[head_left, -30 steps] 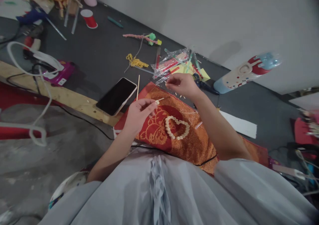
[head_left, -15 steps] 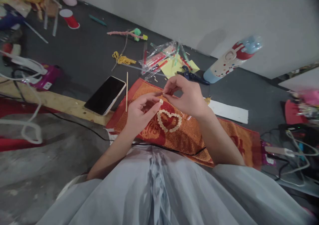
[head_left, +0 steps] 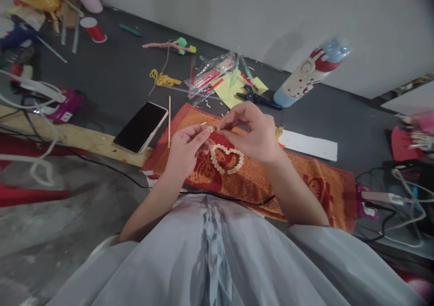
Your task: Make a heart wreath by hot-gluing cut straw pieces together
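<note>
Between the thumb and fingers of my left hand (head_left: 186, 148) is a small pale piece (head_left: 210, 129), like a bit of cut stick. My right hand (head_left: 252, 129) is closed in a pinch right beside it; what its fingertips hold is too small to make out. Below the hands, a heart outline (head_left: 241, 160) made of short pale pieces lies on an orange and red towel (head_left: 261, 184). The outline has a small gap near its lower point. A thin wooden stick (head_left: 169, 123) rests at the towel's left edge.
Left of the towel lies a phone (head_left: 141, 127). Behind it are dark-handled cutters (head_left: 259, 99), a yellow paper (head_left: 225, 96), plastic-wrapped sticks (head_left: 210, 75), yellow yarn (head_left: 166, 79) and an upright bottle (head_left: 308, 73). A white strip (head_left: 310, 145) is at right. A black cable (head_left: 111, 172) crosses the front.
My left hand has turned a little and its fingers have closed around the pale piece. Both hands have come together slightly to the left. The heart outline looks unchanged.
</note>
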A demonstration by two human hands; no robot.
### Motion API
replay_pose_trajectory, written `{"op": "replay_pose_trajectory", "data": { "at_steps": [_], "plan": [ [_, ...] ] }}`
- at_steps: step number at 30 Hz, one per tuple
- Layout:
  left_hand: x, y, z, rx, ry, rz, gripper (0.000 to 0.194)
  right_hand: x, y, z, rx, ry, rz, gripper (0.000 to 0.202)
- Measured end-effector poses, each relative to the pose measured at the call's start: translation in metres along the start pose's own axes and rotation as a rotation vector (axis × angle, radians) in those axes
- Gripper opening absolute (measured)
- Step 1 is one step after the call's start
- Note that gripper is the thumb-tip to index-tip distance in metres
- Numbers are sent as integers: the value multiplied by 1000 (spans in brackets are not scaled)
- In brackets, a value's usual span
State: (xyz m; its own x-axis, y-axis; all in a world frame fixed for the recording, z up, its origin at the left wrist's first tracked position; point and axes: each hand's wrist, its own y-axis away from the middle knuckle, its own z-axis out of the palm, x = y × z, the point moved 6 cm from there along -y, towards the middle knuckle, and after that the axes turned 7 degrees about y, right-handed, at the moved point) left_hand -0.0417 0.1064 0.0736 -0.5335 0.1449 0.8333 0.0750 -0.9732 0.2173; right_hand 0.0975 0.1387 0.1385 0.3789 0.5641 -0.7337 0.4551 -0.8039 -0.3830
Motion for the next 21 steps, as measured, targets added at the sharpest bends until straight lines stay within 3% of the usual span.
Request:
{"op": "replay_pose_trajectory", "data": {
  "at_steps": [11, 21],
  "plan": [
    [-2, 1, 0, 1, 10, 5, 33, -14, 3, 2, 54, 322, -189, 12],
    [-2, 2, -1, 41, -12, 11, 33, -13, 4, 1, 31, 278, -186, 17]
  ]
}}
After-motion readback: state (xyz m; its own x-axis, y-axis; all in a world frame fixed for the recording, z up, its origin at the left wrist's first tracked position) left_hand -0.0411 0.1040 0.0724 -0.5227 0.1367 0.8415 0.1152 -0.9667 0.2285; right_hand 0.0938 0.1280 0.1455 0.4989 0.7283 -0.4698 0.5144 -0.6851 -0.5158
